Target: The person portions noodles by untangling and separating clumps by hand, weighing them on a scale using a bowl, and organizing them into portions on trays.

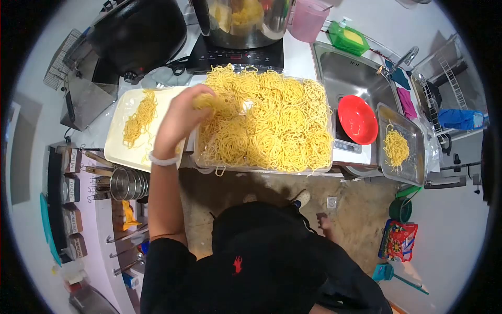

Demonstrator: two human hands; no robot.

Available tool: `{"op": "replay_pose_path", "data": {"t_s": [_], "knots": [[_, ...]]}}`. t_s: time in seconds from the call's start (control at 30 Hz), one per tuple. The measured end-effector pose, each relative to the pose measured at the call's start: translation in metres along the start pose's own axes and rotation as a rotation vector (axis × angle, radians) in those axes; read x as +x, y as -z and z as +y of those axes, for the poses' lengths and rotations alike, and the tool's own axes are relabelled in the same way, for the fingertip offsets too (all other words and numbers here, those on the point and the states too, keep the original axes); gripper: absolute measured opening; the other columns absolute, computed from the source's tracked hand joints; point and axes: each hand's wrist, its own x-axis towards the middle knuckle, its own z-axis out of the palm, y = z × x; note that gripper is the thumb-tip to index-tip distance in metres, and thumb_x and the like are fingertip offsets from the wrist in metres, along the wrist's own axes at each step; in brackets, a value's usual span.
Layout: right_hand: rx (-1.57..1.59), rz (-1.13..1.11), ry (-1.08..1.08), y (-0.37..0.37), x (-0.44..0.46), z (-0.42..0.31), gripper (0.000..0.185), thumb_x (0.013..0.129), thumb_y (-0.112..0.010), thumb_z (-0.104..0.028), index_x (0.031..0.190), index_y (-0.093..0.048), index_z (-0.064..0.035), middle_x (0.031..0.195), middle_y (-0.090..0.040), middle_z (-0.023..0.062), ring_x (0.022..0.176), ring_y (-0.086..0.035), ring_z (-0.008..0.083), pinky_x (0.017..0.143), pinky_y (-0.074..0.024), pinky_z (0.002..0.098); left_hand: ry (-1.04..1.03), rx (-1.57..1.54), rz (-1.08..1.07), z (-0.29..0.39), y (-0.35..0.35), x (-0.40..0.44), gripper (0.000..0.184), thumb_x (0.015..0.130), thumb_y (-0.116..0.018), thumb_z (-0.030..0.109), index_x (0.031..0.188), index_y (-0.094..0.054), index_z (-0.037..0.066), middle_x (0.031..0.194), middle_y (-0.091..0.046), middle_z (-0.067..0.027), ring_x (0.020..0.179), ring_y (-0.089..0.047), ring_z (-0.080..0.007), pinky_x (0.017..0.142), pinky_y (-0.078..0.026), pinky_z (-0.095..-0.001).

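Note:
My left hand [180,118], with a white band at the wrist, has its fingers closed round a clump of yellow noodles [205,102]. It is over the gap between a cream tray [117,141] and a wide clear tray [330,163]. Portions of noodles [280,123] fill the wide tray in rows. Loose noodles [140,119] lie on the cream tray. Low at my side, away from the counter, hangs my right hand [324,223]; it is small and blurred, so its fingers do not show clearly.
Behind the wide tray, a large steel pot [246,36] stands on a black induction hob [230,56]. A red bowl [358,119] sits on a kitchen scale [348,146]. Beyond are a sink [334,63] and a metal tray [415,157] with one noodle portion. Strainers [128,183] hang at left.

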Motion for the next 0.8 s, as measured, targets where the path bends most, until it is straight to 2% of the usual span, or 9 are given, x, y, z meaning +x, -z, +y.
{"op": "replay_pose_path", "data": {"t_s": [0.07, 0.1, 0.2, 0.3, 0.33, 0.43, 0.5, 0.6, 0.8], "knots": [[0.057, 0.009, -0.402, 0.002, 0.013, -0.035, 0.035, 0.087, -0.053, -0.037, 0.114, -0.059, -0.0154, 0.095, -0.059, 0.0041, 0.079, -0.055, 0.0193, 0.067, -0.0476, 0.0397, 0.152, -0.361, -0.016, 0.012, 0.019, -0.003, 0.031, 0.076, -0.063, 0.001, 0.106, -0.061, 0.006, 0.091, -0.059, -0.0019, 0.081, -0.059, -0.0151, 0.073, -0.049, -0.0271], [0.083, -0.015, -0.315, 0.005, 0.017, -0.034, 0.037, 0.087, -0.052, -0.037, 0.116, -0.057, -0.0149, 0.097, -0.059, 0.0040, 0.080, -0.055, 0.0204, 0.068, -0.0472, 0.0415, 0.190, -0.428, 0.051, 0.020, 0.024, -0.006, 0.030, 0.078, -0.059, -0.001, 0.107, -0.061, 0.006, 0.088, -0.056, 0.0034, 0.076, -0.053, -0.0062, 0.065, -0.045, -0.0200], [0.089, -0.033, -0.478, 0.009, 0.033, -0.030, 0.035, 0.087, -0.052, -0.034, 0.117, -0.058, -0.0153, 0.098, -0.059, 0.0043, 0.084, -0.055, 0.0218, 0.071, -0.0475, 0.0443, 0.213, -0.585, 0.036, 0.016, 0.044, -0.005, 0.032, 0.077, -0.058, -0.003, 0.108, -0.060, 0.006, 0.089, -0.058, 0.0021, 0.071, -0.051, -0.0041, 0.061, -0.041, -0.0176], [0.145, 0.082, -0.424, 0.003, 0.012, -0.053, 0.026, 0.087, -0.053, -0.029, 0.098, -0.064, -0.0093, 0.073, -0.054, 0.0023, 0.058, -0.047, 0.0118, 0.046, -0.0381, 0.0276, 0.182, -0.686, -0.036, 0.035, 0.044, -0.003, 0.034, 0.077, -0.057, -0.003, 0.110, -0.059, 0.007, 0.090, -0.058, 0.0020, 0.070, -0.050, -0.0030, 0.059, -0.039, -0.0165], [0.058, 0.000, -0.255, 0.006, 0.011, -0.034, 0.026, 0.087, -0.053, -0.030, 0.099, -0.064, -0.0098, 0.073, -0.054, 0.0020, 0.059, -0.048, 0.0115, 0.047, -0.0386, 0.0278, 0.171, -0.714, -0.067, 0.042, 0.039, -0.002, 0.034, 0.078, -0.056, -0.003, 0.110, -0.059, 0.007, 0.089, -0.058, 0.0021, 0.070, -0.051, -0.0034, 0.060, -0.040, -0.0167], [-0.050, -0.139, -0.034, 0.021, 0.010, 0.015, 0.026, 0.088, -0.053, -0.031, 0.101, -0.063, -0.0115, 0.075, -0.055, 0.0013, 0.060, -0.048, 0.0110, 0.048, -0.0402, 0.0284, 0.060, -0.406, -0.198, 0.038, 0.002, 0.010, 0.033, 0.077, -0.058, -0.003, 0.109, -0.060, 0.004, 0.096, -0.061, -0.0048, 0.081, -0.059, -0.0146, 0.072, -0.049, -0.0272], [0.091, -0.082, -0.292, 0.021, -0.008, -0.009, 0.027, 0.088, -0.052, -0.032, 0.104, -0.063, -0.0128, 0.075, -0.055, 0.0011, 0.061, -0.049, 0.0113, 0.048, -0.0413, 0.0286, -0.054, 0.239, -0.188, 0.018, -0.038, 0.014, 0.038, 0.074, -0.058, -0.004, 0.109, -0.061, 0.009, 0.106, -0.060, -0.0101, 0.093, -0.060, -0.0252, 0.082, -0.048, -0.0325], [0.295, -0.021, -0.233, 0.022, -0.015, 0.026, 0.027, 0.089, -0.051, -0.033, 0.106, -0.062, -0.0141, 0.076, -0.055, 0.0013, 0.062, -0.050, 0.0124, 0.048, -0.0408, 0.0287, -0.006, 0.334, -0.021, 0.051, -0.069, 0.009, 0.036, 0.075, -0.061, -0.001, 0.110, -0.060, 0.009, 0.109, -0.058, -0.0165, 0.100, -0.057, -0.0338, 0.087, -0.046, -0.0374], [0.027, -0.173, -0.206, 0.038, 0.008, 0.020, 0.027, 0.088, -0.054, -0.032, 0.106, -0.061, -0.0126, 0.081, -0.057, 0.0039, 0.067, -0.053, 0.0163, 0.054, -0.0436, 0.0320, -0.059, 0.326, 0.022, 0.050, -0.076, -0.001, 0.038, 0.076, -0.062, 0.004, 0.114, -0.058, 0.009, 0.113, -0.056, -0.0177, 0.110, -0.053, -0.0379, 0.096, -0.043, -0.0420]]}}
